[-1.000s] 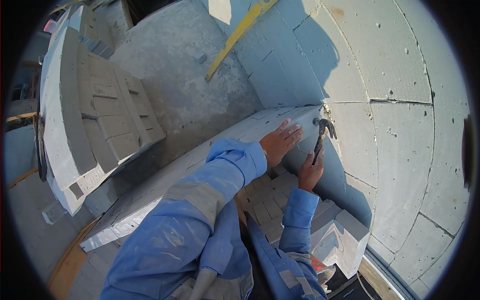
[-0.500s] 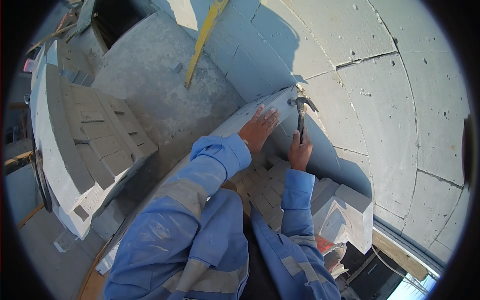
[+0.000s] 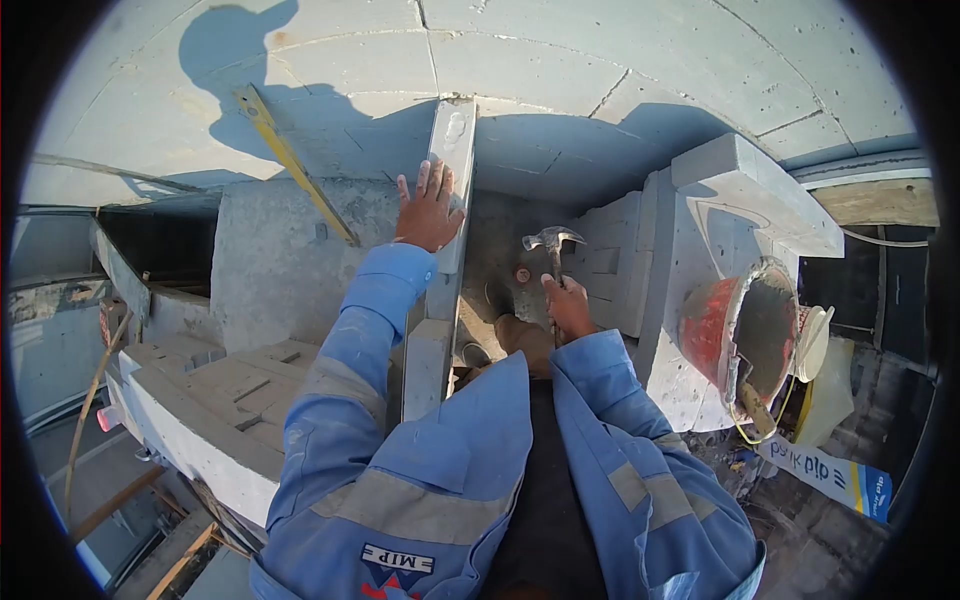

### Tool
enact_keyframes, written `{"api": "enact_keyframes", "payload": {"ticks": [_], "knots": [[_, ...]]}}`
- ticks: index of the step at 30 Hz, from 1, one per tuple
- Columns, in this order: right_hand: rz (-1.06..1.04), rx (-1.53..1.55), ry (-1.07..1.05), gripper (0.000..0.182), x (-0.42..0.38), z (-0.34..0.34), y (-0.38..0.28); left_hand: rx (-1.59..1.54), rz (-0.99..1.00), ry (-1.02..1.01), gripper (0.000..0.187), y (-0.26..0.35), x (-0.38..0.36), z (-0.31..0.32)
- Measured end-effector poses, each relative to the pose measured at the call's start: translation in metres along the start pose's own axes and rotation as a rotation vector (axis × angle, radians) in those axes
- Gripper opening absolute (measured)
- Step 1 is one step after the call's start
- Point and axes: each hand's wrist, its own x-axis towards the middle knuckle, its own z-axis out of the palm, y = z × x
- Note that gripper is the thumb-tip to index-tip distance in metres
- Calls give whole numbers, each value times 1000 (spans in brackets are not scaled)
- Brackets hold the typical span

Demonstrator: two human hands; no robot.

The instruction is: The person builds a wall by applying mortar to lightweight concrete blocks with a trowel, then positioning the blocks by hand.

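A curved wall of pale aerated concrete blocks (image 3: 600, 60) filled the top of the view, from ten to two o'clock. A yellow spirit level (image 3: 295, 165) leaned against it at about eleven o'clock, crossing the person's shadow. At three o'clock a red mortar bucket (image 3: 735, 335) lay tilted beside a stack of cut blocks (image 3: 700, 200), with a trowel handle showing at its lower lip. More blocks (image 3: 215, 400) lay stacked at eight o'clock.

A long, narrow block (image 3: 448, 190) stood on edge, running from the centre up toward twelve o'clock until it met the wall. The left hand (image 3: 428, 208) lay flat on its upper end, fingers spread and pointing to twelve, arm nearly straight in a blue sleeve. Nothing was gripped; the palm only pressed the surface.

The right hand (image 3: 568, 308), just right of centre, was closed around the handle of a claw hammer (image 3: 552, 243). The hammer's head pointed up toward twelve, just right of the block and apart from it, above a shadowed gap. The right elbow was bent, with the forearm rising from five o'clock.
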Motion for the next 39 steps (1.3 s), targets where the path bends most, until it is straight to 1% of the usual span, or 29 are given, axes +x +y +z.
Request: {"api": "enact_keyframes", "payload": {"ticks": [2,3,4,5,6,8,10,12,14,15,16,17,19,20,22,23,25,27,29,33,35,36,38,39], "knots": [[348,315,-24,33,-17,5,32,15,32,-67,78,-8,-25,-2],[369,344,-19,33,-21,9,53,14,33,-108,76,-12,-37,-5],[458,453,-72,35,-22,13,80,41,56,-152,80,-14,-51,-7],[538,561,-124,39,-24,17,100,53,75,-167,80,-13,-63,-12],[549,582,-119,39,-29,24,108,52,82,-208,82,-11,-74,-17],[573,428,-182,35,-36,36,120,58,104,-254,85,-3,-87,-27],[564,474,-205,35,-41,47,119,180,113,-330,89,3,-94,-29],[554,540,-246,36,-40,60,113,222,116,-313,88,3,-96,-19],[531,551,-231,35,-36,69,104,262,116,-288,88,6,-92,-15],[512,553,-225,34,-34,74,99,275,98,-295,85,8,-90,-15],[584,661,-188,30,-26,81,94,289,78,-303,82,10,-89,-15],[586,669,-189,30,-17,89,88,295,82,-306,82,10,-87,-16],[599,874,-155,28,-2,105,78,287,72,-309,78,11,-87,-17],[605,877,-161,28,8,114,72,293,70,-315,78,12,-86,-17],[629,1017,-174,26,24,137,66,303,67,-322,78,13,-85,-20],[639,1026,-180,26,30,148,63,313,67,-332,78,13,-84,-21],[551,847,-212,26,35,162,59,317,67,-320,79,13,-84,-19],[574,849,-212,26,33,165,59,319,76,-325,79,12,-84,-19],[511,850,-104,34,27,166,56,311,73,-318,79,13,-84,-19],[500,816,-182,33,29,163,64,308,56,-316,79,17,-84,-21],[576,865,-158,28,31,166,65,316,33,-335,78,18,-84,-22],[580,859,-168,28,30,170,60,306,35,-335,78,18,-84,-22],[595,926,92,27,26,179,52,295,30,-340,78,19,-84,-22],[599,922,88,27,28,181,59,297,27,-348,78,20,-84,-22]]}}
